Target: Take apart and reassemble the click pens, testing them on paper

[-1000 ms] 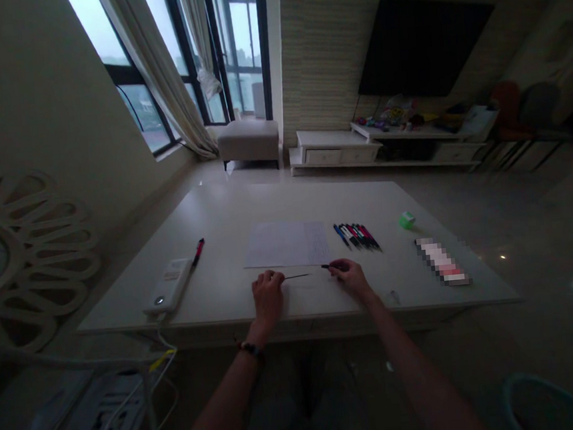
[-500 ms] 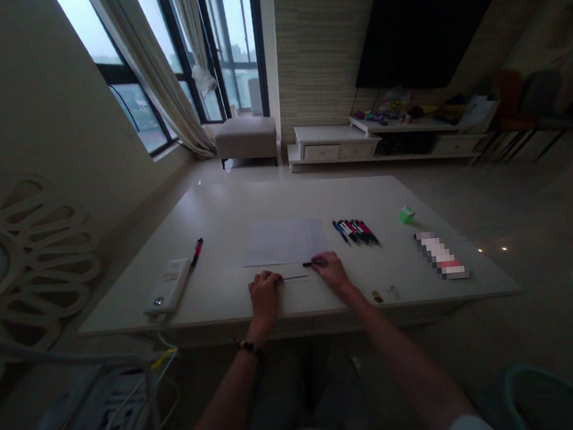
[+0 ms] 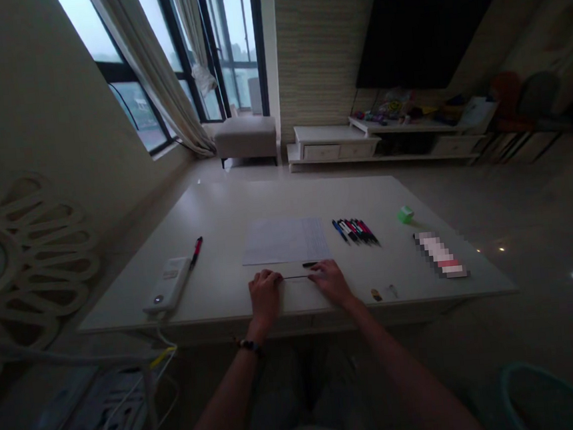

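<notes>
A thin black rod (image 3: 296, 277) lay on the counter (image 3: 217, 228) below the paper (image 3: 283, 240), pinched at one end by the left hand (image 3: 266, 297). The right hand (image 3: 330, 281) met the other end, its grip unclear. Pens (image 3: 355, 232) lay upper right.

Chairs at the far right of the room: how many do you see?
2: a red-orange chair and a dark grey chair, side by side in the dim corner; more may be hidden.
</notes>
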Motion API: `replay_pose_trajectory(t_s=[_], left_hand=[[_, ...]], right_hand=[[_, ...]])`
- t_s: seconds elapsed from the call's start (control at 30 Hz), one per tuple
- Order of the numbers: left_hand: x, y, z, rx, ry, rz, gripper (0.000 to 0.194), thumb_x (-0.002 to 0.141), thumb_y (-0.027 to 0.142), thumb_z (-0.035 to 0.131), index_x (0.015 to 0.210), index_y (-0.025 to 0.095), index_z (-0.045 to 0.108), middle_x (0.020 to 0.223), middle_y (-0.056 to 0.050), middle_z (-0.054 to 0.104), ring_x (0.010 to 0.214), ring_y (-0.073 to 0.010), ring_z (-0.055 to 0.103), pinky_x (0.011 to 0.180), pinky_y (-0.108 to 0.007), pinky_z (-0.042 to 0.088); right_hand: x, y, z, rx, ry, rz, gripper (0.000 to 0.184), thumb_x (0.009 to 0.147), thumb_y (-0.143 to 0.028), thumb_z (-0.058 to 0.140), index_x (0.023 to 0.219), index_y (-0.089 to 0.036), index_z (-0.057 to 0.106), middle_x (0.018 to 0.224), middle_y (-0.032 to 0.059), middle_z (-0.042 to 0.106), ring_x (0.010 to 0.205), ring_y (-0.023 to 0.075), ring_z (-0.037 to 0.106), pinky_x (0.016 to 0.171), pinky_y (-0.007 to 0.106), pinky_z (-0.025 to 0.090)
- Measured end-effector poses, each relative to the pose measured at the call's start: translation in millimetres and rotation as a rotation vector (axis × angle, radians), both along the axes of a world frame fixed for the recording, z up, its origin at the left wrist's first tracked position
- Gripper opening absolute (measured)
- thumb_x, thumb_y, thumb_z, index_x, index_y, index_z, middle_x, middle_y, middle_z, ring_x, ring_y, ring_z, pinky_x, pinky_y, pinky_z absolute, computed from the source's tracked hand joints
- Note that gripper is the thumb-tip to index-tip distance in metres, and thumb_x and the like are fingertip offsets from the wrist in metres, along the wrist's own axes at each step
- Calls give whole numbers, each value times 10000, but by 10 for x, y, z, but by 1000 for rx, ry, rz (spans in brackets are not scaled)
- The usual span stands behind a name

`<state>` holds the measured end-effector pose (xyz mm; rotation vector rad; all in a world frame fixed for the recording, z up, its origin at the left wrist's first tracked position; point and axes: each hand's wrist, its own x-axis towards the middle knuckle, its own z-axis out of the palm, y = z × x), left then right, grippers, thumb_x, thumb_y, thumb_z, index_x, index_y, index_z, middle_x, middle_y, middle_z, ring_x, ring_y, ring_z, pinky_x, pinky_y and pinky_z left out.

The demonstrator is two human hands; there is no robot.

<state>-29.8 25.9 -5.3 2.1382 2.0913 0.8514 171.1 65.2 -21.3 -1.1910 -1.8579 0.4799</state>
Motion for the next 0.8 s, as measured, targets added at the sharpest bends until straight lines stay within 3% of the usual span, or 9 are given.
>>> replay_pose_trajectory(t_s=[0.1,0.23,0.5,0.7,0.8], left_hand=[[13,-2,12,10,-6,-17,131,824,255,512,821,251,643,907,-28,606,883,-189,504,752,-327,326],[17,-10,22,4,-19,-25,125,817,250,519,807,247,643,895,-28,602,880,-182,505,753,-320,331],[-7,-23,16,5,-62,84,164,819,222,496,836,244,658,925,-42,599,899,-197,494,758,-336,339],[-20,-20,5,9,-44,69,144,794,220,530,789,250,671,917,-38,596,899,-200,486,747,-333,340],[-26,-17,-19,11,-32,52,149,795,220,535,784,260,678,918,-34,598,898,-199,486,742,-330,339]], right_hand=[[-50,-35,25,2,-38,62,236,727,-259,672,960,-224,658,850,46,612,875,194,521,806,338,415],[-131,-66,2,-6,-57,103,79,755,-244,639,815,-225,686,849,50,610,869,184,526,789,323,416],[198,36,-68,-34,-52,-82,100,770,-270,610,799,-227,695,800,57,608,842,206,526,788,345,424],[21,138,-20,-28,-125,-21,112,756,-253,627,838,-230,701,800,54,589,826,194,519,775,325,430],[70,107,-43,-27,-78,-48,148,762,-248,611,883,-217,689,838,56,587,850,196,518,790,330,434]])
